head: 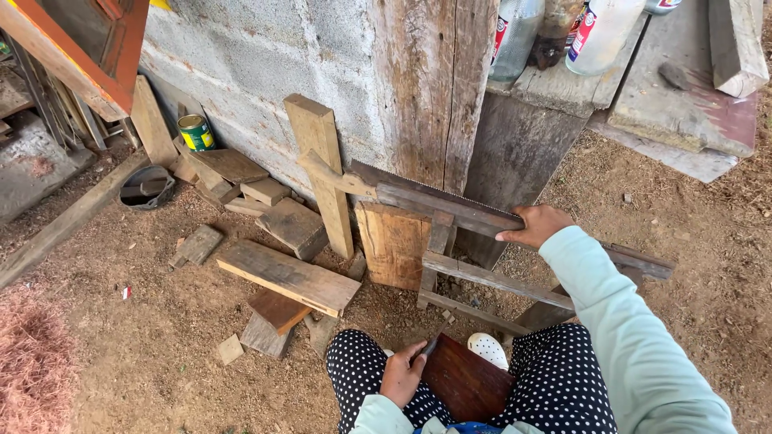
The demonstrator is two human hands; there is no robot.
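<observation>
My right hand (534, 225) reaches forward and grips the handle end of a hand saw (426, 197), whose toothed blade lies across a wooden frame (482, 277) leaning by the post. My left hand (402, 374) rests low between my knees, holding the edge of a dark reddish-brown board (466, 384) that lies on my lap. I wear black trousers with white dots and a pale green sleeve.
Loose planks and offcuts (285, 273) lie scattered on the dirt ground by a grey block wall (265, 64). A green tin can (195, 132) sits on wood at the left. Bottles (515, 32) stand on a weathered bench at the top right.
</observation>
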